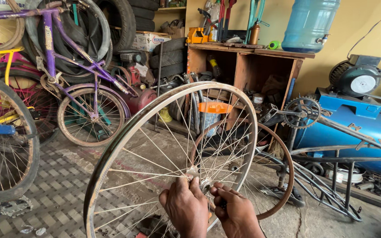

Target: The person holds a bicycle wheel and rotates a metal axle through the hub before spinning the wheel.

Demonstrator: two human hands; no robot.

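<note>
A bare spoked bicycle wheel (133,128) with a silver rim stands upright in front of me, tilted a little. Both my hands are at its hub (205,184). My left hand (185,206) grips the hub on the near left side. Closed around the axle end on the right is my right hand (234,210), with a small dark part between its fingers that I cannot make out. A second, rusty brown rim (283,158) stands just behind the wheel, partly hidden by the spokes.
A purple bicycle (67,66) and stacked tyres (124,26) fill the back left. A blue bicycle's wheel (5,145) is at the left edge. A wooden bench (252,53) carries tools and a water jug (309,24). A blue compressor (358,119) and a bare frame (327,176) stand right.
</note>
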